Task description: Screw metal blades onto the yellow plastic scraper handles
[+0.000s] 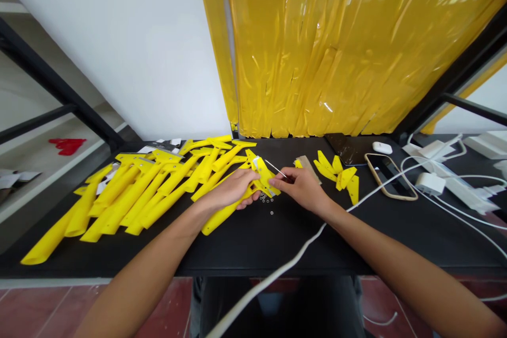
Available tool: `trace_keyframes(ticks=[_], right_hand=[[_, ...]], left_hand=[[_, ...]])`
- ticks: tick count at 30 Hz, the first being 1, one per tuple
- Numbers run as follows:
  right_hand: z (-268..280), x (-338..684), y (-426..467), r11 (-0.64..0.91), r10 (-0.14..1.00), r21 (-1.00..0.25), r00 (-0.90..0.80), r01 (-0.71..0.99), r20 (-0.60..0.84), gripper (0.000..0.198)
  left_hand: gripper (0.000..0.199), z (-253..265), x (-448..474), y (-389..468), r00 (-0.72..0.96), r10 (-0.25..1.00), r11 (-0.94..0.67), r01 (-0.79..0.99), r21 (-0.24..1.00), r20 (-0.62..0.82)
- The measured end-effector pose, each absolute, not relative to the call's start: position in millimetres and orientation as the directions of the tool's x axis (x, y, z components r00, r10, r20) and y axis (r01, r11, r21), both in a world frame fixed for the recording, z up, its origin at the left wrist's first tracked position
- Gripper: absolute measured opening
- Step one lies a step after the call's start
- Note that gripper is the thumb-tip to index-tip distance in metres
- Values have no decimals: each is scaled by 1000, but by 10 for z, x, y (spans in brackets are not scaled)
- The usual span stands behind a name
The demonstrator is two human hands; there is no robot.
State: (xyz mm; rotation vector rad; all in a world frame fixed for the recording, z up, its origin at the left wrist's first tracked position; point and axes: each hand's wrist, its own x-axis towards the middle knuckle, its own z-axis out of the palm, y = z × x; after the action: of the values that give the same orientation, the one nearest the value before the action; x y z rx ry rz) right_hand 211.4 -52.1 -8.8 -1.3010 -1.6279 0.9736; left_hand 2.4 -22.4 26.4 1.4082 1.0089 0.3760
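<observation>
My left hand [240, 187] is closed around a yellow plastic scraper [222, 217], its handle slanting toward the table's front left and its wide head turned to the right. In my right hand [298, 185] a thin metal tool [275, 168] is pinched, its shaft pointing up and left beside the scraper head. The fingertips of that hand are close to the head's right edge; whether they touch it I cannot tell. Several small metal nuts or rings [271, 213] lie on the black table just below the head.
Several yellow scrapers [130, 198] are piled at the left. To the right lie loose yellow plastic pieces [346, 177], a phone [390, 177], a dark tablet-like slab [346, 149], a white earbud case [382, 147] and a charger [431, 184]. A white cable [293, 261] crosses in front.
</observation>
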Motion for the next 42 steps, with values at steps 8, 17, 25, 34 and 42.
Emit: trace_keyframes(ticks=[8,17,25,34,42], right_hand=[[-153,2102,-504,162,979,-938,-168,307,114,45],[-149,2089,-506,174,973,-936,-201,305,116,43],[-87,2313,-435,297,949,-790,-260,537,180,23],[-301,2279,-411,473,841,-641,-525,604,126,13],[-238,2218,-467,453,858,-586,-507,672,82,10]], left_hand=[[35,274,1,-233,633,704,81,378,922,-322],[33,299,2,-254,621,689,142,388,911,-373],[32,296,-131,-97,471,831,119,368,922,-295],[34,245,-171,-35,468,842,53,422,905,-268],[35,266,-165,-48,508,827,16,409,912,-242]])
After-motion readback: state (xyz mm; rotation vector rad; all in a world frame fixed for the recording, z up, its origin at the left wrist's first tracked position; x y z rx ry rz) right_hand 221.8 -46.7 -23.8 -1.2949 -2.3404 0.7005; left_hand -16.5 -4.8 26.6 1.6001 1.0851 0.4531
